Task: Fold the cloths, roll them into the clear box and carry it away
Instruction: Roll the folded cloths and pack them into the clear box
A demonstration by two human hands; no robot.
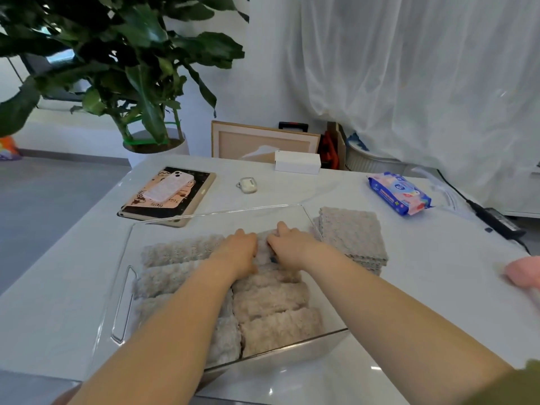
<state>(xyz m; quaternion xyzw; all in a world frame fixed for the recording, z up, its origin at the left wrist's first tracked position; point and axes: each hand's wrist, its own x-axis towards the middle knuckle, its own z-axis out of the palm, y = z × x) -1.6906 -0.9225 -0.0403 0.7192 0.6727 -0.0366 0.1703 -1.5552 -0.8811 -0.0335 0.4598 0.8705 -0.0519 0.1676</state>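
A clear box (124, 302) with a cut-out handle stands on the white table, holding several rolled beige-grey cloths (271, 299) in two columns. Both my hands are inside it at the far end of the right column. My left hand (238, 251) and my right hand (287, 244) have their fingers curled down onto one rolled cloth (263, 247) between them, pressing it into the box. A stack of flat folded cloths (353, 235) lies just right of the box.
A tablet with a phone on it (169, 194), an earbud case (247, 185), a white carton (297, 162) and a blue wipes pack (399, 192) lie beyond the box. A black cable (493, 217) and something pink (523, 271) are at the right. A potted plant (152, 112) stands behind.
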